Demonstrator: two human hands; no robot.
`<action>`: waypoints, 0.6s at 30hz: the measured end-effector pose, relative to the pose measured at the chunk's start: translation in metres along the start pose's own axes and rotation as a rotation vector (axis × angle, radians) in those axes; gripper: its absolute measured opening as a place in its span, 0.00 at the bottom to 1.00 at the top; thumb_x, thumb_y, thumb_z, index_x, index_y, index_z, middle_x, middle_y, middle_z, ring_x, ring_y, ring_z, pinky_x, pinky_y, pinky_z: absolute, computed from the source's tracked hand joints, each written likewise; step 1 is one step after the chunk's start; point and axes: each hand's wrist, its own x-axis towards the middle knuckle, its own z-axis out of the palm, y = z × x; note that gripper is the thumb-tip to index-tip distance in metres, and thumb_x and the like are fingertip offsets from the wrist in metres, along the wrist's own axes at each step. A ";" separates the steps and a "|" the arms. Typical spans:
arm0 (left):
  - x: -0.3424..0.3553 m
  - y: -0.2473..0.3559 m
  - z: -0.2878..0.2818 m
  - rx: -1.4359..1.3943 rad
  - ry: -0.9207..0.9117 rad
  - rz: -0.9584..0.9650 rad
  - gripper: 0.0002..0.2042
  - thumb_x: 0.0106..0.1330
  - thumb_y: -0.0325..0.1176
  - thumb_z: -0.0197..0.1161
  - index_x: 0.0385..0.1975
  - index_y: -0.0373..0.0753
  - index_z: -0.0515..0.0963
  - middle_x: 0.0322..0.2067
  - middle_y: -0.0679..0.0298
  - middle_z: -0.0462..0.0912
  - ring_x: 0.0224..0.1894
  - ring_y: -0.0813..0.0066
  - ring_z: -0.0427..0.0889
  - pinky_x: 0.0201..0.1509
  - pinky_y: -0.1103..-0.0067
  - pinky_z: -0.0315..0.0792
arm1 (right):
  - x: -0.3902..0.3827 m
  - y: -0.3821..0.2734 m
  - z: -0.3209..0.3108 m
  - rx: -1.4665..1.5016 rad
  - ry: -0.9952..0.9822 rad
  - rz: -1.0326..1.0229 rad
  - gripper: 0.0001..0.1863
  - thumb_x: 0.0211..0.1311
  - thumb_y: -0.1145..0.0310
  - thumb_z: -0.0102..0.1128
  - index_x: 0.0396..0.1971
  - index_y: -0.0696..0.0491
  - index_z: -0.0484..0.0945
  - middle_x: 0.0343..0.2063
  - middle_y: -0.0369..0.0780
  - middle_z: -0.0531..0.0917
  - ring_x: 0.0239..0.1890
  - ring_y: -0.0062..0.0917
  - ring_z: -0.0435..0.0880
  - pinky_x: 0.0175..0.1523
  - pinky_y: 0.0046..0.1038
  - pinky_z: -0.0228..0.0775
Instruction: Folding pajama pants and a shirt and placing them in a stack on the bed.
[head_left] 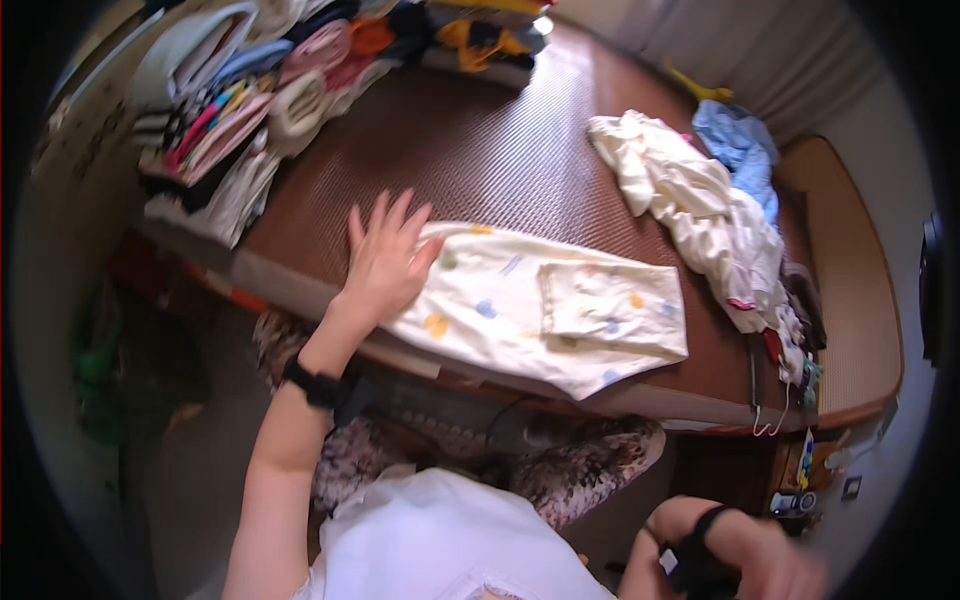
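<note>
A cream garment (480, 330) printed with small coloured shapes lies flat along the near edge of the brown mat-covered bed (470, 140), with one part folded over toward its right. My left hand (390, 255) rests on the garment's left end, fingers spread. Low at the right, away from the garment, my right hand (775, 570) is smeared by motion, so its fingers cannot be made out.
Several folded piles of clothes (210, 140) line the bed's left side. A heap of white clothing (680, 200) and a light-blue garment (740, 150) lie at the right, beside a woven board (840, 270). A wire hanger (768, 415) hangs over the right front edge.
</note>
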 end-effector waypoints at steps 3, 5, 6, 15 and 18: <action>0.004 0.002 -0.006 -0.072 -0.036 -0.021 0.20 0.69 0.45 0.53 0.55 0.40 0.74 0.62 0.55 0.69 0.68 0.53 0.60 0.71 0.51 0.42 | -0.003 0.000 0.002 0.032 -0.138 0.037 0.17 0.46 0.71 0.66 0.38 0.61 0.80 0.38 0.45 0.82 0.45 0.33 0.80 0.55 0.30 0.68; 0.004 -0.001 -0.007 -0.056 -0.035 -0.044 0.20 0.69 0.45 0.53 0.55 0.41 0.74 0.61 0.55 0.70 0.68 0.54 0.60 0.71 0.52 0.42 | -0.005 0.001 0.000 0.052 -0.229 0.054 0.17 0.46 0.71 0.65 0.38 0.61 0.80 0.38 0.45 0.82 0.45 0.33 0.80 0.55 0.30 0.68; 0.006 -0.004 -0.006 -0.037 -0.011 -0.029 0.20 0.68 0.45 0.54 0.56 0.42 0.74 0.61 0.56 0.70 0.68 0.55 0.61 0.72 0.53 0.42 | -0.005 0.001 0.000 0.065 -0.269 0.053 0.16 0.46 0.71 0.65 0.38 0.61 0.80 0.37 0.45 0.82 0.44 0.33 0.80 0.55 0.30 0.68; -0.003 -0.007 -0.001 -0.030 -0.010 -0.031 0.21 0.69 0.46 0.53 0.56 0.43 0.74 0.62 0.58 0.70 0.69 0.57 0.60 0.72 0.54 0.41 | -0.013 -0.023 -0.008 0.149 -0.482 -0.020 0.14 0.48 0.72 0.63 0.36 0.62 0.80 0.36 0.46 0.82 0.43 0.34 0.81 0.56 0.32 0.68; -0.003 -0.005 -0.005 -0.028 -0.025 -0.053 0.21 0.69 0.46 0.53 0.56 0.43 0.74 0.62 0.58 0.70 0.69 0.57 0.59 0.73 0.54 0.41 | -0.013 -0.032 -0.015 0.176 -0.537 -0.061 0.14 0.48 0.72 0.62 0.36 0.62 0.80 0.36 0.46 0.82 0.43 0.34 0.81 0.56 0.32 0.68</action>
